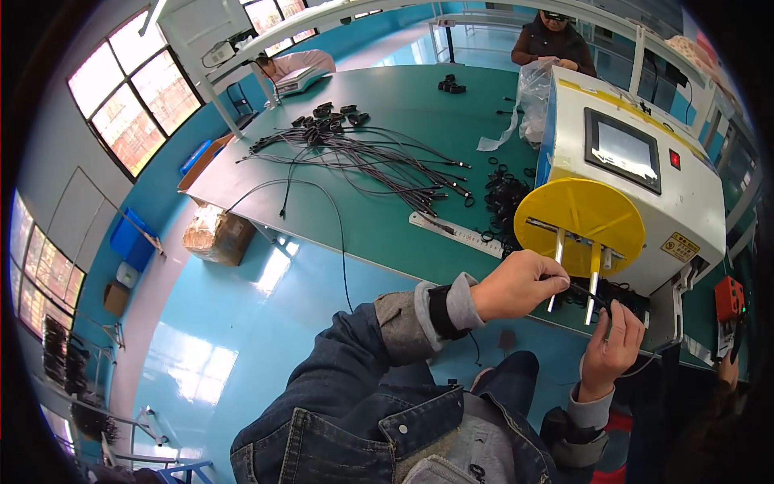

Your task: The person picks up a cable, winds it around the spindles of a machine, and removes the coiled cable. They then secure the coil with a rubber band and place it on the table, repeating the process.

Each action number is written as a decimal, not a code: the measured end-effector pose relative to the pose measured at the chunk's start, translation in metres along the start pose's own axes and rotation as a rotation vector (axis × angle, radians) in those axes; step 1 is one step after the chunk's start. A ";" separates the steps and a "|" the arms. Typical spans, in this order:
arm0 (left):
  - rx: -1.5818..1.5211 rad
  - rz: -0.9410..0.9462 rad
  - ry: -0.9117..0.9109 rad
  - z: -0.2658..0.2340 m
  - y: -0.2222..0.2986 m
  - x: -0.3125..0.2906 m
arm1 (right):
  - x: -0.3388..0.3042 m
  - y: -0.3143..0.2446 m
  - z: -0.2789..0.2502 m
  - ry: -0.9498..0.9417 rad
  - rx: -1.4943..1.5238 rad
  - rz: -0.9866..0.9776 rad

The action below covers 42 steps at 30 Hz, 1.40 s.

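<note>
A black cable (582,292) runs between my hands, across the two metal prongs (594,282) that stick out of a yellow disc (564,211). My left hand (518,284) is closed in a pinch on the cable, just left of the prongs. Lower and to the right, my right hand (611,348) grips the dark cable with thumb and fingers close to the prong tips. The disc sits on the front of a white winding machine (677,218) with a dark screen (622,150) and a red switch.
Loose black cables (363,161) lie spread over the green table (387,93). Beside the disc are a heap of small black rings (506,198) and a steel ruler (459,234). A person (555,44) sits across the table. A red box (729,298) stands far right.
</note>
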<state>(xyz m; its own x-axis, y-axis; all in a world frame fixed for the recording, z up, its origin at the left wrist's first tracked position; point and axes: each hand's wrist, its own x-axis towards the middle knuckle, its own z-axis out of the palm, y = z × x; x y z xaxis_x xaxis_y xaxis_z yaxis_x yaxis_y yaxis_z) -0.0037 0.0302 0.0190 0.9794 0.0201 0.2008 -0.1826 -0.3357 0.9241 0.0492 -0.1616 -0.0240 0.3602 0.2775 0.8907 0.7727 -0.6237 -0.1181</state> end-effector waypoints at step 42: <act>-0.078 0.188 0.188 -0.011 -0.031 0.041 | -0.062 0.029 -0.006 -0.153 0.461 0.683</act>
<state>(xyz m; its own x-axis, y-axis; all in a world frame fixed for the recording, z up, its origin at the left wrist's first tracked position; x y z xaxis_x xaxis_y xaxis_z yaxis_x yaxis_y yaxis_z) 0.0415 0.0515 0.0024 0.8958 0.1409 0.4216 -0.3732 -0.2769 0.8855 0.0466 -0.2010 -0.0801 0.8680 0.0633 0.4924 0.4829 -0.3384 -0.8077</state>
